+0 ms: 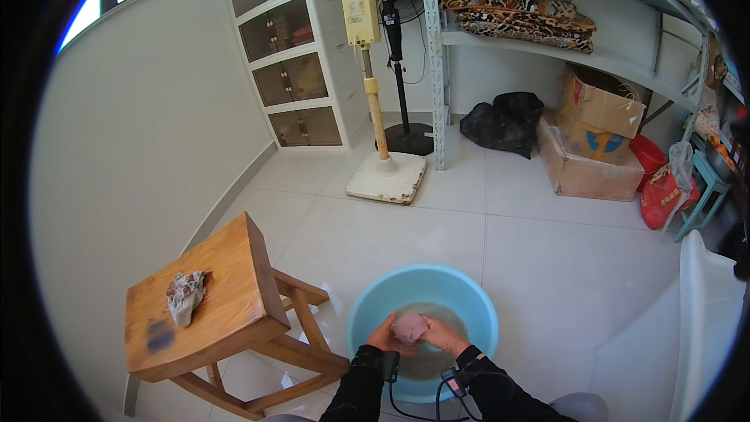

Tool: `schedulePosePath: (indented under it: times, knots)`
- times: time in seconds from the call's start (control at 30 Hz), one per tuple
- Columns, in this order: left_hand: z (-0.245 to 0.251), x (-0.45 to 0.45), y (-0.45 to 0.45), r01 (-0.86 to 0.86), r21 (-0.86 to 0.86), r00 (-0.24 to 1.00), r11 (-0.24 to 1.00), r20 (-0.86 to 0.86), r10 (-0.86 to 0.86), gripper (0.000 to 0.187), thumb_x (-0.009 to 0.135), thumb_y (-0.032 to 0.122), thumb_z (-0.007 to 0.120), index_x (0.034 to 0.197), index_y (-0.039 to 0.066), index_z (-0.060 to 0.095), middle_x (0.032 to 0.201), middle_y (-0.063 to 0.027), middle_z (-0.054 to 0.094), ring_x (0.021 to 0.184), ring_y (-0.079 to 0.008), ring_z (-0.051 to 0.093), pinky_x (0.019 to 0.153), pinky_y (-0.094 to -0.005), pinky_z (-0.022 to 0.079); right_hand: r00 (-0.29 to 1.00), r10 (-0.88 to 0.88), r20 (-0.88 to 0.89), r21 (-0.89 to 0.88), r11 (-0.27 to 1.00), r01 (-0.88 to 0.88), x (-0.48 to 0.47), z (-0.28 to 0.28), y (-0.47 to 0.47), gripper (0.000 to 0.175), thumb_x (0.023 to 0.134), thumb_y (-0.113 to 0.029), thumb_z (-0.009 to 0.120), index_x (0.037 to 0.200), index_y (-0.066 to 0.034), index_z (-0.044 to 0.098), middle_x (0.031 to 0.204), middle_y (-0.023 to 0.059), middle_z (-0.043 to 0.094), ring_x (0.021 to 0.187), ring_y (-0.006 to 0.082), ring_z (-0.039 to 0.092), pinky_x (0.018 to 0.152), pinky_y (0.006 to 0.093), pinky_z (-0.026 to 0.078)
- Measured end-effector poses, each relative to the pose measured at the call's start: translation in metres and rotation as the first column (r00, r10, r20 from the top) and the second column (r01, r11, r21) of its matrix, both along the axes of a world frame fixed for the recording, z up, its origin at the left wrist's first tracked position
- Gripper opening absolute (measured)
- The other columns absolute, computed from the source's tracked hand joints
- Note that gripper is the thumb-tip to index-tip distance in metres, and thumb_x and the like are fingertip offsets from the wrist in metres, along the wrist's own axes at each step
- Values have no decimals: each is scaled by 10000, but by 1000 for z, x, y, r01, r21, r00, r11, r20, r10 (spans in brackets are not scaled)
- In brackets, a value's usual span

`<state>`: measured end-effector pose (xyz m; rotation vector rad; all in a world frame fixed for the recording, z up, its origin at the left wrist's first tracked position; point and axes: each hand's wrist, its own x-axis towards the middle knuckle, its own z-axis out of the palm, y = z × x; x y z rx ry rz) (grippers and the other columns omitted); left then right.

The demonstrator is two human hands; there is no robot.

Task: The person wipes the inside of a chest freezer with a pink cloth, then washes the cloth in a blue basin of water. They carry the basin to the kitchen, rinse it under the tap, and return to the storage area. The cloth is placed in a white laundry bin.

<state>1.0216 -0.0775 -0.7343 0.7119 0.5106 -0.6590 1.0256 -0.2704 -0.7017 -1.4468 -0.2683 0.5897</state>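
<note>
A light blue plastic basin (422, 284) stands on the tiled floor in front of me, with cloudy water in its bottom. Over the water, a bunched pink cloth (409, 328) is held between both hands. My left hand (383, 335) cups it from the left, and my right hand (443, 336) grips its right side. To the left, a wooden stool (225, 299) bears a crumpled, patterned wet-looking cloth (186, 298) and a dark stain.
Beyond the basin stand a fan base (389, 179) with rusty edges and a black pedestal fan (400, 82). Cardboard boxes (592, 155) and a black plastic bag (504, 123) sit under a metal shelf (527, 50). A white curved edge (691, 328) rises at right.
</note>
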Motion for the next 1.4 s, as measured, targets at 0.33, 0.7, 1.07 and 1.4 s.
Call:
schedulePosePath:
  times: [0.33,0.7,1.07,1.4]
  knots:
    - [-4,-7,-23,-456,872,478,178,409,-777,355,885,237,554,1194,64,525,1138,-122,592,1024,-214,575,813,-333,470,925,-133,-357,367,890,270,0,6,0,332,824,-334,623,1050,-95,572,961,24,577,877,142,555,792,275,446]
    - [36,-16,-72,-1,-161,979,987,200,33,468,935,466,413,1261,133,463,1220,-21,530,1134,-186,486,941,-370,395,939,-344,-6,-207,919,336,-14,27,18,465,887,-490,449,986,-57,586,978,129,603,936,228,570,814,328,446]
    - [26,-25,-79,503,-197,861,842,206,-466,219,796,181,641,967,73,554,864,-47,577,690,-124,522,478,-230,349,893,-115,-434,195,956,218,4,6,-30,552,846,-227,614,1318,-56,385,928,70,610,855,171,571,672,316,471]
    - [7,-34,-87,412,820,658,397,34,-752,148,780,228,609,761,82,615,567,-95,568,479,-225,552,459,-364,425,960,-281,13,-337,902,269,-2,-67,-4,465,807,-73,549,1262,-20,469,918,167,635,758,214,614,642,353,475]
